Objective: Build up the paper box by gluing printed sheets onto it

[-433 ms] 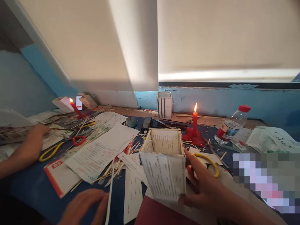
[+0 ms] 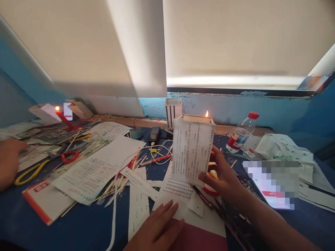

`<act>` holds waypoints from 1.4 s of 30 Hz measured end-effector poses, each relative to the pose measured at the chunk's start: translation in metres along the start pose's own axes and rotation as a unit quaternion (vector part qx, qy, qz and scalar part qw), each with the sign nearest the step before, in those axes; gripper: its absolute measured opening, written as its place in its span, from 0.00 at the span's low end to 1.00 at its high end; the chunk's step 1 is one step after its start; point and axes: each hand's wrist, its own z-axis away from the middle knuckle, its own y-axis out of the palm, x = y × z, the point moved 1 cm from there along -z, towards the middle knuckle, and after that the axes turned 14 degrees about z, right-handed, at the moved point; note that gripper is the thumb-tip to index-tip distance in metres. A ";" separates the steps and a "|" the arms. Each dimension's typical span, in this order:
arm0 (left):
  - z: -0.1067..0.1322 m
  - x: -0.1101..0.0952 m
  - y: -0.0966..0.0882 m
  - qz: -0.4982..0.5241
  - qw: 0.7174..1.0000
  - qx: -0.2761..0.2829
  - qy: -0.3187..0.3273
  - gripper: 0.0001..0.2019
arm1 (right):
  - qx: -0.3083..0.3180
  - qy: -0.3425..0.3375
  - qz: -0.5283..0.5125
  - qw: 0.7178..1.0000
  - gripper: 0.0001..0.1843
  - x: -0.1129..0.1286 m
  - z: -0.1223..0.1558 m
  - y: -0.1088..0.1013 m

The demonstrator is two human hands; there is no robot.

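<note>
Now, step: paper-covered box lifted upright at frame centre.
Right hand: clamped on box's lower right edge.
Left hand: flat, fingers spread on papers, table.
Next: probably steady turning, clear of the candle flame.

A printed-paper box hides all but the flame of a candle; a pixelated patch masks papers; another person's hand is cropped at left.

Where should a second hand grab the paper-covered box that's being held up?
Probably the left vertical edge of the paper box, coming from the left. The right hand already pinches its lower right corner, and the box stands upright with its left side free. The left hand lies flat on papers below.
</note>
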 end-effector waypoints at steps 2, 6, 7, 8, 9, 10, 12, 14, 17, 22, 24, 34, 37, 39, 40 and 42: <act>-0.018 0.003 0.013 -0.007 0.999 0.027 0.016 0.33 | -0.010 -0.022 -0.002 1.000 0.51 0.001 0.000 -0.003; -0.058 -0.011 0.017 0.025 0.986 0.165 -0.022 0.32 | -0.045 -0.022 -0.003 0.999 0.52 0.013 0.000 -0.019; -0.066 -0.017 0.014 0.033 0.978 0.200 -0.039 0.34 | -0.057 -0.017 0.002 0.998 0.52 0.018 -0.001 -0.028; -0.072 -0.022 0.009 0.031 0.974 0.222 -0.045 0.35 | -0.070 -0.014 0.014 0.997 0.51 0.023 -0.001 -0.037; -0.076 -0.028 0.005 0.026 0.970 0.237 -0.045 0.35 | -0.082 -0.014 0.034 0.996 0.50 0.027 0.001 -0.048; -0.079 -0.032 0.001 0.016 0.969 0.242 -0.044 0.35 | -0.092 -0.013 0.059 0.994 0.50 0.029 0.003 -0.059; -0.078 -0.036 -0.003 -0.006 0.973 0.229 -0.031 0.36 | -0.107 0.002 0.127 0.986 0.50 0.030 0.013 -0.082; -0.071 -0.035 -0.006 -0.027 0.981 0.190 -0.015 0.37 | -0.130 0.037 0.186 0.973 0.54 0.022 0.029 -0.100; -0.055 -0.028 -0.011 -0.076 0.991 0.114 -0.003 0.34 | -0.171 0.114 0.231 0.951 0.58 -0.001 0.063 -0.116; -0.027 -0.011 -0.028 -0.220 0.975 0.021 -0.011 0.30 | -0.238 0.173 0.191 0.937 0.54 -0.034 0.116 -0.117; -0.019 -0.007 -0.034 -0.260 0.965 0.011 -0.023 0.29 | -0.245 0.181 0.173 0.937 0.52 -0.036 0.130 -0.111; -0.023 -0.016 -0.031 -0.197 0.977 0.014 -0.074 0.23 | -0.095 0.148 0.119 0.977 0.49 0.001 0.137 -0.051; -0.020 -0.013 -0.028 -0.206 0.975 0.024 -0.086 0.24 | -0.050 0.151 0.124 0.979 0.53 0.007 0.128 -0.033; -0.015 -0.008 -0.028 -0.216 0.971 0.022 -0.101 0.23 | -0.046 0.145 0.140 0.978 0.55 0.005 0.124 -0.025; -0.013 -0.005 -0.028 -0.214 0.971 0.019 -0.109 0.21 | -0.047 0.143 0.146 0.978 0.56 0.003 0.123 -0.021; -0.012 0.000 -0.029 -0.200 0.973 0.012 -0.115 0.19 | -0.060 0.146 0.140 0.978 0.56 -0.001 0.122 -0.015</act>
